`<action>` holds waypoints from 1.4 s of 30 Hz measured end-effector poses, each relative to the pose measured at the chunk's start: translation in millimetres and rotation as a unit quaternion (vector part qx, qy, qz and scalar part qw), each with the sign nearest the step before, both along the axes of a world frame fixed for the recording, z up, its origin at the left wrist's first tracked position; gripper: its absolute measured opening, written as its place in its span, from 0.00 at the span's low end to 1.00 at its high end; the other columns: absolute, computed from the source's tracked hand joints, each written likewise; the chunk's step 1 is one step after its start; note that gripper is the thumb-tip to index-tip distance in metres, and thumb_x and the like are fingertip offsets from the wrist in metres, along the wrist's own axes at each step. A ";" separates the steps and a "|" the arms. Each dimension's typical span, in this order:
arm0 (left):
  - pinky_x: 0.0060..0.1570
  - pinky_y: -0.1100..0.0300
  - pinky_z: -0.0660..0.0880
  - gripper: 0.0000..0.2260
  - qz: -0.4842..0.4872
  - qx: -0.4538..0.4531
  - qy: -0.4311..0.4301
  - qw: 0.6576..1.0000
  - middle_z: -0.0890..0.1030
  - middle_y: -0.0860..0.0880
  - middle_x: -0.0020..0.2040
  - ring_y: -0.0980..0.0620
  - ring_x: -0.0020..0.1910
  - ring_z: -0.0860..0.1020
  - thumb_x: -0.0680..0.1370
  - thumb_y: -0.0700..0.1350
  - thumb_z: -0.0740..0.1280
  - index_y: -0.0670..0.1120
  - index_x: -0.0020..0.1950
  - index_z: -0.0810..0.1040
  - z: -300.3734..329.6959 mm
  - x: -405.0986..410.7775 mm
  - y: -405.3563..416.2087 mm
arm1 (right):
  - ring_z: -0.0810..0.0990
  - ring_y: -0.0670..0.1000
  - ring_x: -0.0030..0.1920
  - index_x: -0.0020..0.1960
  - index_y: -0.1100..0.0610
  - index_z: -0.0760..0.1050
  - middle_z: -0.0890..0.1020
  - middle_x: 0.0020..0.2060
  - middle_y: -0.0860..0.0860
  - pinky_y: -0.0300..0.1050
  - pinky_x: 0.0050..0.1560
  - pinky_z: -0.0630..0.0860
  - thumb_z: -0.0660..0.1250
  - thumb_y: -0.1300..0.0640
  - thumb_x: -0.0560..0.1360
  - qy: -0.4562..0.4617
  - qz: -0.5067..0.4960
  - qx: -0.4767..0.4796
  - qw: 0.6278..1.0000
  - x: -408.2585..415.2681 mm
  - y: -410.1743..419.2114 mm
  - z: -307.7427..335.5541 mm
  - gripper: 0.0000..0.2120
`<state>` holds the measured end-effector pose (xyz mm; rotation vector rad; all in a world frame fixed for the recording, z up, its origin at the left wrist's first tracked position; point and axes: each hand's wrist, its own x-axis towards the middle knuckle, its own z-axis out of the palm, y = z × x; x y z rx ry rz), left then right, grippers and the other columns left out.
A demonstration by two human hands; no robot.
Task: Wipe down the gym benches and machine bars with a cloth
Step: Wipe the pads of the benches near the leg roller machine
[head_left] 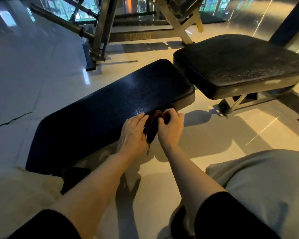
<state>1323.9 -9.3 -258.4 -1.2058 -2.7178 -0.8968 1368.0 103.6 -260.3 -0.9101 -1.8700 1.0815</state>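
A long black padded bench (102,107) runs diagonally across the middle of the head view. A second, square black seat pad (240,66) adjoins its far right end. A dark brown cloth (152,125) is bunched at the bench's near edge. My left hand (132,133) holds the cloth's left side, its fingers stretched along the pad and cloth with the thumb against the fabric. My right hand (170,127) grips the cloth's upper right part with curled fingers. Most of the cloth is hidden between the two hands.
Metal machine frames and bars (100,28) stand on the glossy tiled floor behind the bench. The seat's steel legs and a wheel (223,106) are at right. My knees, one in grey fabric (266,187), fill the lower corners. A floor crack (14,119) shows at left.
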 end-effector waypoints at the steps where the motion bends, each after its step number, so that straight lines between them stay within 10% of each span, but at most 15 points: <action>1: 0.75 0.49 0.56 0.28 0.002 -0.008 -0.002 1.000 0.63 0.48 0.75 0.51 0.75 0.58 0.77 0.36 0.64 0.46 0.76 0.61 3.2 1.4 5.3 | 0.68 0.46 0.47 0.50 0.60 0.76 0.71 0.51 0.54 0.27 0.47 0.62 0.66 0.65 0.74 0.013 -0.039 -0.007 0.999 2.9 14.4 4.6 0.06; 9: 0.74 0.49 0.59 0.27 -0.017 -0.035 0.003 0.999 0.64 0.48 0.74 0.51 0.74 0.59 0.78 0.36 0.63 0.47 0.76 0.62 27.1 15.1 48.5 | 0.70 0.47 0.49 0.48 0.58 0.77 0.71 0.50 0.50 0.30 0.48 0.66 0.67 0.66 0.73 -0.019 0.091 -0.008 0.996 12.6 24.6 -10.5 0.06; 14: 0.75 0.51 0.57 0.27 -0.051 -0.046 0.030 0.997 0.64 0.49 0.74 0.52 0.75 0.58 0.78 0.37 0.63 0.46 0.76 0.61 46.7 12.3 68.0 | 0.70 0.46 0.47 0.44 0.58 0.75 0.75 0.47 0.52 0.32 0.51 0.66 0.65 0.69 0.70 0.118 -0.100 0.017 0.988 10.7 66.2 16.4 0.08; 23: 0.75 0.53 0.56 0.26 -0.074 -0.027 0.013 0.997 0.62 0.50 0.75 0.53 0.75 0.56 0.79 0.37 0.63 0.48 0.76 0.61 59.5 -1.2 92.9 | 0.73 0.50 0.44 0.40 0.59 0.73 0.76 0.40 0.50 0.46 0.45 0.70 0.62 0.73 0.65 0.078 -0.062 0.075 0.992 11.1 68.2 10.2 0.11; 29: 0.74 0.56 0.55 0.27 -0.091 0.003 -0.011 0.996 0.62 0.50 0.75 0.53 0.75 0.57 0.78 0.40 0.64 0.46 0.76 0.61 56.1 -2.7 101.3 | 0.73 0.45 0.47 0.47 0.59 0.72 0.77 0.48 0.49 0.27 0.44 0.67 0.61 0.73 0.72 0.043 0.007 0.048 0.998 2.0 104.3 44.8 0.11; 35: 0.73 0.50 0.60 0.25 -0.090 0.014 -0.037 0.995 0.66 0.50 0.73 0.52 0.74 0.59 0.79 0.39 0.64 0.47 0.75 0.64 51.7 -0.2 106.2 | 0.75 0.48 0.41 0.43 0.58 0.73 0.76 0.39 0.51 0.42 0.43 0.73 0.61 0.73 0.70 0.025 -0.004 0.044 0.999 19.1 86.5 34.4 0.11; 42: 0.68 0.60 0.62 0.20 -0.147 0.066 -0.040 0.986 0.72 0.51 0.67 0.54 0.69 0.65 0.77 0.36 0.64 0.46 0.69 0.70 72.4 14.3 134.9 | 0.72 0.51 0.53 0.54 0.57 0.75 0.75 0.51 0.54 0.38 0.53 0.65 0.64 0.69 0.72 0.072 -0.215 0.069 0.971 29.3 114.6 71.4 0.13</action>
